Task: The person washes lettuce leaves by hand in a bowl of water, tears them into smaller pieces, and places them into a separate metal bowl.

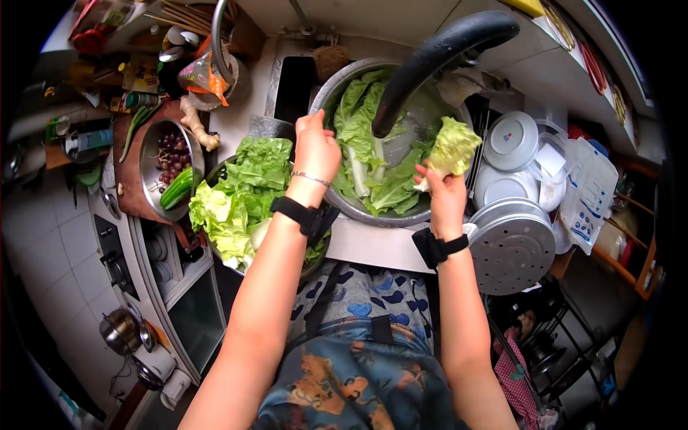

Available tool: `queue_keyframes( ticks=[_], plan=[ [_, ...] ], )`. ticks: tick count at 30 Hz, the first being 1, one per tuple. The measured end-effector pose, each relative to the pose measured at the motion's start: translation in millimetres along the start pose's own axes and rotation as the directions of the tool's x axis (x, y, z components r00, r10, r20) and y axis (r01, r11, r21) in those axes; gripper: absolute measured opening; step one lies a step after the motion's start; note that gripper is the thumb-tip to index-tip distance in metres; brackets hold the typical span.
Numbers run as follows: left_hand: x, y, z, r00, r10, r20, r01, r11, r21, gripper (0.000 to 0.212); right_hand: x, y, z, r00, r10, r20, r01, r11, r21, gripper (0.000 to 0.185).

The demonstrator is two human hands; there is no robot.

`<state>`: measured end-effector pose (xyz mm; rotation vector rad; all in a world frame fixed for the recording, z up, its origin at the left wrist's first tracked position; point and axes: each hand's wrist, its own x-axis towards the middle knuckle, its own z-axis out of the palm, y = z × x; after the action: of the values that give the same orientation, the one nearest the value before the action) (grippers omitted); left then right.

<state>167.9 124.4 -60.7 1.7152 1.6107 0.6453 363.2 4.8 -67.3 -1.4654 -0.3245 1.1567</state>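
A small pale-green lettuce piece (454, 146) is pinched in my right hand (448, 193), above the right rim of a round metal basin (376, 219). My left hand (318, 148) is curled at the basin's left rim, its fingertips partly hidden; whether it grips anything cannot be told. Several long lettuce leaves (357, 115) lie in water inside the basin. Over them arches a black faucet spout (424, 59). More lettuce (252, 177) is heaped in a container to the left, below and beside my left wrist.
On the left, a metal bowl (198, 153) holds grapes (173, 156) and a cucumber (177, 188), near a ginger root (198, 124). To the right stand stacked white bowls (508, 185), a perforated metal steamer plate (513, 252) and a printed plastic bag (586, 188).
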Motion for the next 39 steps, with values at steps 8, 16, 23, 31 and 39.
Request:
queue_keyframes(
  ticks=[8,16,23,31,39],
  plan=[
    [-9,11,30,0.942,-0.176,0.287,0.079,0.944,0.319,0.059,55,64,7,0.989,0.142,-0.026,-0.108,0.602,-0.791,0.045],
    [-21,10,50,0.901,-0.275,0.334,0.196,0.948,0.25,0.038,60,72,-3,0.998,-0.06,-0.001,0.032,0.545,-0.838,0.04],
    [-32,25,74,0.566,-0.391,0.726,0.808,0.436,-0.396,0.038,-7,33,12,0.938,-0.343,-0.059,0.241,0.762,-0.601,0.021],
    [-59,46,60,0.757,-0.189,0.625,0.626,0.481,-0.613,0.048,-44,19,-2,0.966,-0.257,0.041,0.257,0.921,-0.294,0.028],
    [-77,52,35,0.858,-0.083,0.506,0.431,0.651,-0.625,0.057,-45,1,-6,0.987,0.061,0.147,-0.054,0.997,-0.054,0.031]
  ],
)
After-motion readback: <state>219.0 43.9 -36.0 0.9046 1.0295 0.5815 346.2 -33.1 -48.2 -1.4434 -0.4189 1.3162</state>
